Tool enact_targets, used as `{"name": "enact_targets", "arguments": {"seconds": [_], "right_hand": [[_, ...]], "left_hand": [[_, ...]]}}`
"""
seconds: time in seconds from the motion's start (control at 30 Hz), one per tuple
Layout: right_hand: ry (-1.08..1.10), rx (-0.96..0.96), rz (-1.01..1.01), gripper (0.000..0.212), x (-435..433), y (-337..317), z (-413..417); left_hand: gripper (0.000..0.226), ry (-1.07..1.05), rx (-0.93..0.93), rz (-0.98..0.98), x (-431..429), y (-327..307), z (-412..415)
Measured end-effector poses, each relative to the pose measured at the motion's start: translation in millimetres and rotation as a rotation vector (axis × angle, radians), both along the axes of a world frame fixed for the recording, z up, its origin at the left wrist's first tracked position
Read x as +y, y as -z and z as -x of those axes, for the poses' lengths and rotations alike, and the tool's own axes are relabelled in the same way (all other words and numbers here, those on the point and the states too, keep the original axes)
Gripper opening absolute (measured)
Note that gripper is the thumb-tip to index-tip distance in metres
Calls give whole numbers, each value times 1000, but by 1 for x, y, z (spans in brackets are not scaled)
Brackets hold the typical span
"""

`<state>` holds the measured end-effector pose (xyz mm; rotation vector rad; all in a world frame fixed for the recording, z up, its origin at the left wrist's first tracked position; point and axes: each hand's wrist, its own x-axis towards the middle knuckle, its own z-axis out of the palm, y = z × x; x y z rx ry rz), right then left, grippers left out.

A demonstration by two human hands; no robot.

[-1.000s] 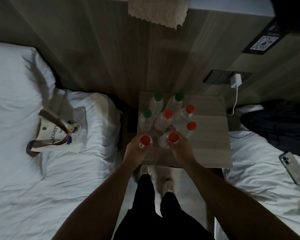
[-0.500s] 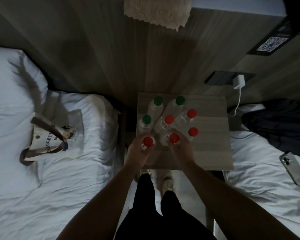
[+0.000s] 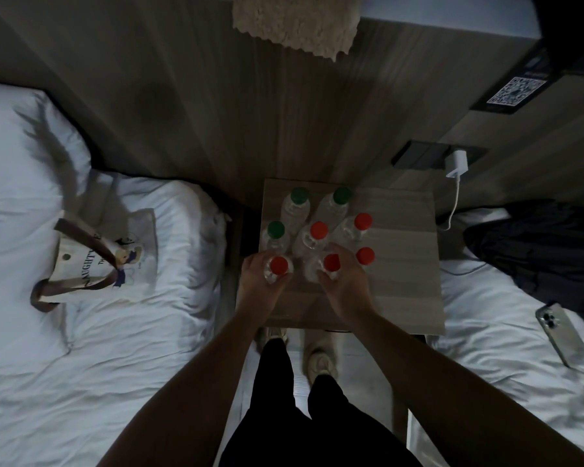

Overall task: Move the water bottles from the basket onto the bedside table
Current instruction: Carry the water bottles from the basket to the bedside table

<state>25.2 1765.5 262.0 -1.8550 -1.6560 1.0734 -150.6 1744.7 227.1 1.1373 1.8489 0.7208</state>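
Observation:
Several clear water bottles with green or red caps stand upright on the wooden bedside table (image 3: 402, 298). My left hand (image 3: 260, 284) grips a red-capped bottle (image 3: 279, 266) at the front left of the group. My right hand (image 3: 346, 284) grips another red-capped bottle (image 3: 331, 262) just right of it. Behind them stand three green-capped bottles (image 3: 299, 197) and three more red-capped ones (image 3: 363, 221). A cream tote bag (image 3: 91, 261) with brown handles lies flat on the left bed.
White beds flank the table on both sides. A phone (image 3: 557, 328) and a dark garment (image 3: 536, 244) lie on the right bed. A charger (image 3: 456, 163) is plugged into the wall socket, its cable hanging by the table. My legs and shoes are below the table's front edge.
Both hands have shifted their red-capped bottles slightly toward the rest of the group on the table. The view has tilted a little.

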Motion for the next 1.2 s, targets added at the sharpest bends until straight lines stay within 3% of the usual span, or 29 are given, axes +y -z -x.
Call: {"name": "enact_targets", "arguments": {"seconds": [0.37,0.6,0.73,0.97,1.2], "right_hand": [[-369,-51,-133,60,-45,0,-57],[-481,74,128,68,-82,1,-107],[-552,27,277,68,-89,1,-116],[-885,-37,320,67,-128,-5,-90],[-1375,-210,180,72,-196,-19,-37]], "left_hand": [[68,-132,149,132,-92,-19,-13],[63,-377,189,210,-217,-45,-61],[62,-528,208,235,-279,-63,-85],[58,-792,260,248,-385,-86,-126],[59,-1070,259,293,-489,-95,-169]]}}
